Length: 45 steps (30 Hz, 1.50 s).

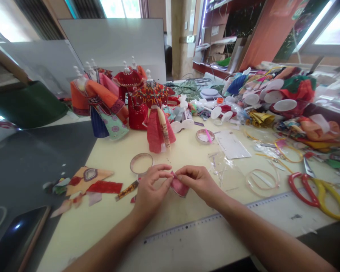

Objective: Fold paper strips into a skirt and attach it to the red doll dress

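Both my hands meet over the cream table, pinching a small pink piece of fabric or paper. My left hand grips its left edge with thumb and forefinger closed. My right hand pinches its upper right edge, fingers curled. Just beyond my left hand lies a clear tape roll. Scraps of red and orange patterned paper lie to the left of my left hand.
Several small paper-dressed dolls stand at the back of the table. Red scissors and yellow scissors lie at right. A long ruler runs along the front. White discs, ribbon loops and fabric clutter fill the back right. A dark tablet sits front left.
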{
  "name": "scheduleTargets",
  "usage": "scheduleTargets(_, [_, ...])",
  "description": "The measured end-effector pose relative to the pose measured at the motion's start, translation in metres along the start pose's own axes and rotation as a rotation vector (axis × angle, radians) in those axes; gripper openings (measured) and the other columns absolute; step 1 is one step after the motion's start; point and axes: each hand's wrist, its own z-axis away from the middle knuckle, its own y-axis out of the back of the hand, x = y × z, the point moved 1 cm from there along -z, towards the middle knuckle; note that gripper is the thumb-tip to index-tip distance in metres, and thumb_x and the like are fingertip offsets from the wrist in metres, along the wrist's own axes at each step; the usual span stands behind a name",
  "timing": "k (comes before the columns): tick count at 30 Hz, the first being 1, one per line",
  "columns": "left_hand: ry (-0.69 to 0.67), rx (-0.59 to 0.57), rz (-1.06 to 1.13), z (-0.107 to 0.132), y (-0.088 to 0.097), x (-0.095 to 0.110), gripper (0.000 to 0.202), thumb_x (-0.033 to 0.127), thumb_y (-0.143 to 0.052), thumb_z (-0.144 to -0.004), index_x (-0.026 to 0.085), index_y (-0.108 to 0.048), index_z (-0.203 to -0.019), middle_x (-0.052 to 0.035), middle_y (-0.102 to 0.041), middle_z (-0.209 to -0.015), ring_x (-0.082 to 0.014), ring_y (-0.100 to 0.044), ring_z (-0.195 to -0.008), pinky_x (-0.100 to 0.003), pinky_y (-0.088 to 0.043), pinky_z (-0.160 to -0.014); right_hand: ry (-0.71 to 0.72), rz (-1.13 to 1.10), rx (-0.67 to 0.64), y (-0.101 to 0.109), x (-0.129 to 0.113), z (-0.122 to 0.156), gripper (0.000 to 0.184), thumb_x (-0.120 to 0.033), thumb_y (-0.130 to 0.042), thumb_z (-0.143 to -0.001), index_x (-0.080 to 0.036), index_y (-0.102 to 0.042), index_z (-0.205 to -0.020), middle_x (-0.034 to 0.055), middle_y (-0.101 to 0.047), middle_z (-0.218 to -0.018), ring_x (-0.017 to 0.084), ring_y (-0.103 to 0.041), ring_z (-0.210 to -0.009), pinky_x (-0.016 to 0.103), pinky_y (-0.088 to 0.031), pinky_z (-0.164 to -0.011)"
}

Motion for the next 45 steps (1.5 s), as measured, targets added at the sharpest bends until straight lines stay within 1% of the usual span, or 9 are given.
scheduleTargets(6, [-0.100,0.048,-0.077,-0.0002,-0.0017,0.0021,0.006,0.016,-0.061,-0.080,0.019,-0.065,-0.077,-0.0041,-0.063,-0.092,-0.0160,-0.060,-0.089,-0.031,-0.046,-0.083,0.015,0.049,0.003,-0.0008,-0.0044,0.0001,0.014,-0.027,-0.059,-0.077,-0.017,-0.068,-0.076,0.0009,-0.064,-0.069,0.013,-0.057,-0.064,0.024,-0.045,-0.060])
scheduleTargets(11, [-0.130,0.064,-0.125,0.0006,-0.0022,0.0012,0.006,0.014,-0.060,-0.080,0.019,-0.064,-0.080,-0.0032,-0.062,-0.087,-0.0158,-0.058,-0.086,-0.030,-0.045,-0.081,0.012,0.098,0.012,-0.0023,-0.0060,0.0009,0.014,-0.025,-0.058,-0.077,-0.017,-0.068,-0.080,0.0011,-0.065,-0.070,0.013,-0.058,-0.063,0.025,-0.047,-0.060])
scheduleTargets(15, [-0.131,0.057,-0.170,0.0017,-0.0026,-0.0014,0.005,0.015,-0.060,-0.080,0.019,-0.063,-0.079,-0.0024,-0.062,-0.083,-0.0169,-0.057,-0.083,-0.032,-0.044,-0.078,0.034,0.151,0.024,-0.0039,-0.0061,0.0020,0.013,-0.021,-0.057,-0.077,-0.017,-0.069,-0.080,0.0013,-0.066,-0.072,0.013,-0.060,-0.065,0.024,-0.048,-0.061])
scheduleTargets(20, [-0.128,0.048,-0.200,0.0017,-0.0025,-0.0023,0.004,0.016,-0.059,-0.080,0.018,-0.063,-0.079,-0.0030,-0.062,-0.082,-0.0182,-0.056,-0.084,-0.035,-0.043,-0.078,0.077,0.209,0.040,-0.0052,-0.0054,0.0020,0.013,-0.017,-0.056,-0.077,-0.017,-0.069,-0.079,0.0006,-0.066,-0.072,0.013,-0.060,-0.067,0.022,-0.047,-0.060])
scheduleTargets(26, [-0.139,0.059,-0.216,0.0008,-0.0031,-0.0024,0.004,0.016,-0.060,-0.080,0.018,-0.062,-0.078,-0.0032,-0.062,-0.082,-0.0184,-0.055,-0.084,-0.036,-0.043,-0.079,0.081,0.204,0.044,-0.0065,-0.0052,0.0024,0.014,-0.015,-0.055,-0.077,-0.017,-0.068,-0.078,-0.0003,-0.066,-0.069,0.012,-0.060,-0.065,0.021,-0.047,-0.059])
scheduleTargets(30, [-0.137,0.063,-0.219,0.0012,-0.0025,-0.0024,0.003,0.017,-0.060,-0.080,0.019,-0.062,-0.078,-0.0031,-0.062,-0.081,-0.0184,-0.056,-0.083,-0.036,-0.044,-0.078,0.093,0.218,0.058,-0.0058,-0.0049,0.0026,0.013,-0.015,-0.056,-0.077,-0.017,-0.068,-0.077,-0.0001,-0.066,-0.071,0.012,-0.060,-0.066,0.022,-0.047,-0.060])
scheduleTargets(36, [-0.123,0.057,-0.210,0.0016,-0.0020,-0.0013,0.004,0.017,-0.060,-0.080,0.019,-0.062,-0.077,-0.0030,-0.063,-0.081,-0.0181,-0.056,-0.082,-0.035,-0.045,-0.077,0.052,0.202,0.038,-0.0049,-0.0038,0.0035,0.012,-0.018,-0.056,-0.077,-0.018,-0.068,-0.078,0.0008,-0.066,-0.071,0.014,-0.061,-0.066,0.024,-0.047,-0.061])
scheduleTargets(45, [-0.122,0.063,-0.197,0.0003,-0.0028,-0.0005,0.004,0.017,-0.060,-0.079,0.019,-0.062,-0.076,-0.0027,-0.063,-0.081,-0.0179,-0.058,-0.082,-0.034,-0.046,-0.077,0.017,0.174,0.016,-0.0051,-0.0063,0.0024,0.012,-0.021,-0.056,-0.077,-0.017,-0.067,-0.074,0.0010,-0.066,-0.067,0.014,-0.060,-0.063,0.025,-0.047,-0.061])
